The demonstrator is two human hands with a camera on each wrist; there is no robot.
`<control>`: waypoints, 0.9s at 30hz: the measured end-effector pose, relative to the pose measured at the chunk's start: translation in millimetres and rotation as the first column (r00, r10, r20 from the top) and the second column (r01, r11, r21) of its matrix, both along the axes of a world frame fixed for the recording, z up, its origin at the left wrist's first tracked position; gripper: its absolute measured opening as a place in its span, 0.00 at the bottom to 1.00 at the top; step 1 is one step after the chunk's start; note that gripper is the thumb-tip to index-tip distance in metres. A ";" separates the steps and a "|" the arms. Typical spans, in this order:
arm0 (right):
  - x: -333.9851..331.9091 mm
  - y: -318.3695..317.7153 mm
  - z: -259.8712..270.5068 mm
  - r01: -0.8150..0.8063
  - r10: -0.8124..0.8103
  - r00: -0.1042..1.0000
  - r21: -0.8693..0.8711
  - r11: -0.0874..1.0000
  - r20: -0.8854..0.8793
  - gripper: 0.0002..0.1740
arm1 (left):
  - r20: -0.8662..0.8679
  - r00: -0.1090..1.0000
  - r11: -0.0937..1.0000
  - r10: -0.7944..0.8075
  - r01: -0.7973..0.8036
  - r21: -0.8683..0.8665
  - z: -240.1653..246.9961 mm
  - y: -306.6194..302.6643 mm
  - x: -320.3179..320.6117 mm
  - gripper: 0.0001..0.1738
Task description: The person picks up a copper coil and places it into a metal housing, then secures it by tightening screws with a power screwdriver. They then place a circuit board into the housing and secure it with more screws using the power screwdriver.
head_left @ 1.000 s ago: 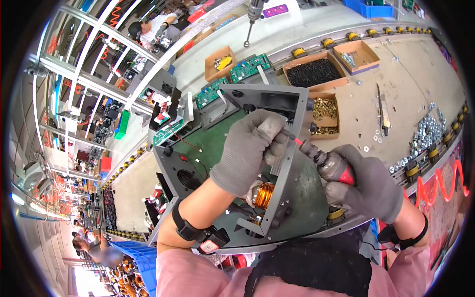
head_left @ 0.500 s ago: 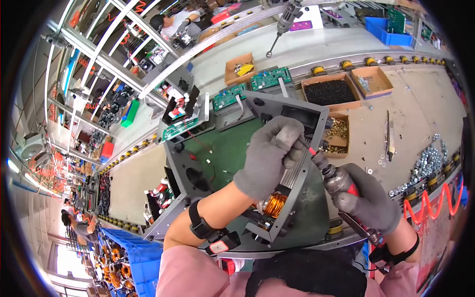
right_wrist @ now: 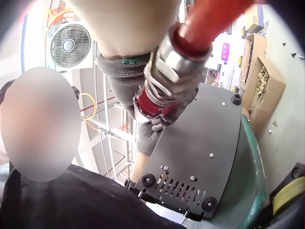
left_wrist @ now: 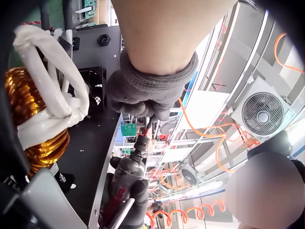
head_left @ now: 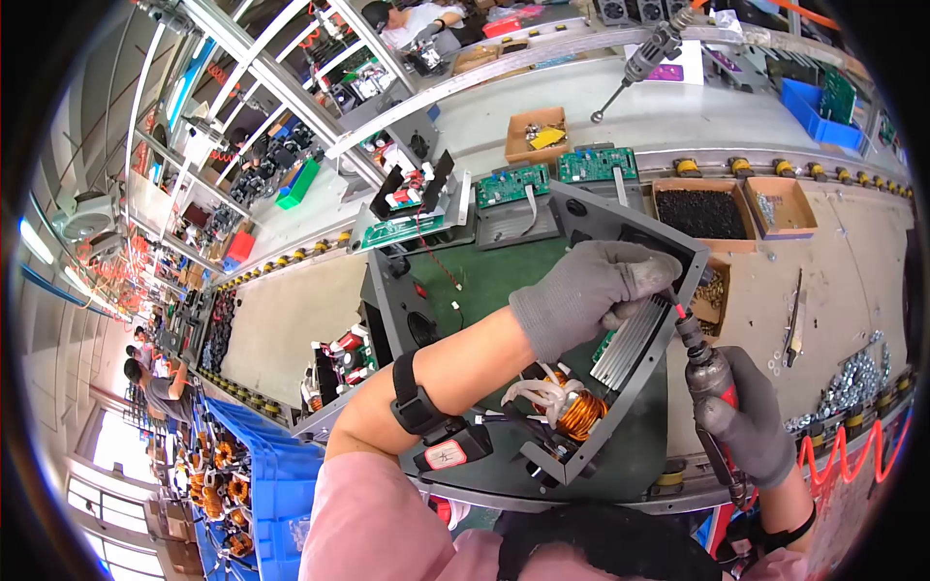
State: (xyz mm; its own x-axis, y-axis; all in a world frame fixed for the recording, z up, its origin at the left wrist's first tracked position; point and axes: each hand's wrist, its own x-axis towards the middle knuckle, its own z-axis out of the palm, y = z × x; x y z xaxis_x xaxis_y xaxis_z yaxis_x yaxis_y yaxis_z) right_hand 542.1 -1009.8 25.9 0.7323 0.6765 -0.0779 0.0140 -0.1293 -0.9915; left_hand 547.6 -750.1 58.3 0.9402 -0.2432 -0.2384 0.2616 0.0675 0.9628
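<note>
A grey metal chassis [head_left: 620,412] stands tilted on the green mat [head_left: 504,320]. Inside it are a copper coil [head_left: 584,416] with white sleeved leads, a finned heat sink [head_left: 630,344] and a fan [left_wrist: 95,88]. My gloved left hand [head_left: 591,290] reaches over the chassis, thumb and fingers pinching around the tip of the screwdriver bit [head_left: 680,310] by the upper rim; the fingers hide the tip. My gloved right hand [head_left: 751,416] grips the body of an air screwdriver [head_left: 710,376], outside the chassis wall. Its red hose [right_wrist: 214,24] shows in the right wrist view.
Behind the chassis lie circuit boards [head_left: 513,184]. Cardboard boxes hold black screws [head_left: 702,213] and brass screws [head_left: 715,286]. Tweezers [head_left: 796,324] and loose bolts [head_left: 852,378] lie at right. Another screwdriver [head_left: 654,53] hangs overhead. A blue crate [head_left: 276,465] with coils stands at left.
The head view has shifted, so the chassis and both hands appear farther right. The screwdriver has swung to a steeper angle, its handle lower. My left hand has stayed at the chassis rim.
</note>
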 end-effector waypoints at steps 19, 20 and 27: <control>14.4 -36.3 -7.2 0.268 -0.268 0.963 0.041 0.963 -0.003 0.43 | -0.059 0.910 -0.258 0.410 0.178 0.950 21.4 229.9 79.6 0.23; 14.1 -39.6 -9.5 0.272 -0.273 0.962 0.041 0.961 0.001 0.43 | 0.056 0.952 -0.265 0.300 0.027 0.964 22.8 220.6 64.1 0.21; 12.3 -50.3 -9.4 0.300 -0.300 0.954 0.089 0.950 -0.017 0.37 | 0.259 0.742 -0.309 -0.618 -0.532 0.788 39.1 106.7 -25.1 0.11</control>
